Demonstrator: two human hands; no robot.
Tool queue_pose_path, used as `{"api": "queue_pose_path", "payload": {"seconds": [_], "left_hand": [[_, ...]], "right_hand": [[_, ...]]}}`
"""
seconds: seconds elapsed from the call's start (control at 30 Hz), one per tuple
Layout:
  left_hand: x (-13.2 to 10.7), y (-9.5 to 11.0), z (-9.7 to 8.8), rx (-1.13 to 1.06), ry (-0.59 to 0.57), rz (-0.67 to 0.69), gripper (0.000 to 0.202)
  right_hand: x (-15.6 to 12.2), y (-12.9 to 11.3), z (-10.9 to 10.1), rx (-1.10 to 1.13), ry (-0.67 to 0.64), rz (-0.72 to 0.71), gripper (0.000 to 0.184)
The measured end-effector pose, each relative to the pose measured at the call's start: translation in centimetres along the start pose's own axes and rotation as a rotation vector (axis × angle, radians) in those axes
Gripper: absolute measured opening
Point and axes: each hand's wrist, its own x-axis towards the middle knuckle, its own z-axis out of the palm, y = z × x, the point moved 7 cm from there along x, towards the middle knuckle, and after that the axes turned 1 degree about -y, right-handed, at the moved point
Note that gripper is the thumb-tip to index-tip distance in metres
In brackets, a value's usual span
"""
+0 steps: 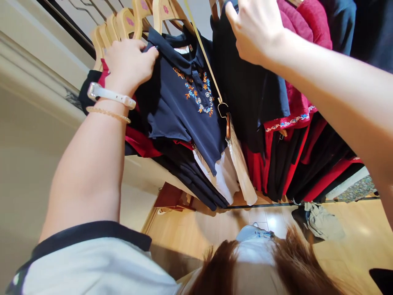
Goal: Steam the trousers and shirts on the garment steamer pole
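A navy collared shirt (181, 106) with orange, blue and white floral embroidery hangs on a light wooden hanger (167, 14). At its shoulder on the left side, my left hand (130, 61) is closed, with the thumb against the cloth. My right hand (258, 35) is raised at the top of a black garment (245, 98). Its fingers are curled at that garment's shoulder, and the fingertips are partly hidden by the hand and the frame edge. Between the two garments hangs a pale strap (204, 53) that leads down to a metal hook.
Several wooden hangers (113, 26) crowd the rail on the left. Red garments (296, 100) hang on the right, one with an embroidered hem. Trousers (187, 176) hang on a lower row. On the wooden floor (264, 221) lies a crumpled beige cloth (322, 221).
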Motion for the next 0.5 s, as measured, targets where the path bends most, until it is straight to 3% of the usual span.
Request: {"api": "queue_pose_path", "payload": {"seconds": [0.07, 0.23, 0.4, 0.5], "left_hand": [[1.0, 1.1, -0.1, -0.037, -0.036, 0.031, 0.053], [4.2, 3.7, -0.1, -0.252, 0.004, 0.042, 0.043], [6.7, 5.5, 1.0, -0.503, -0.101, 0.041, 0.008], [7.4, 6.6, 1.9, -0.809, -0.199, 0.086, 0.006]], "right_hand": [[-0.3, 0.0, 0.0, -0.047, -0.025, 0.018, 0.059], [-0.9, -0.4, -1.2, -0.053, -0.019, 0.007, 0.048], [-1.6, -0.8, -0.4, -0.138, -0.08, 0.013, 0.057], [-1.9, -0.8, 0.3, -0.18, -0.098, 0.04, 0.062]]}}
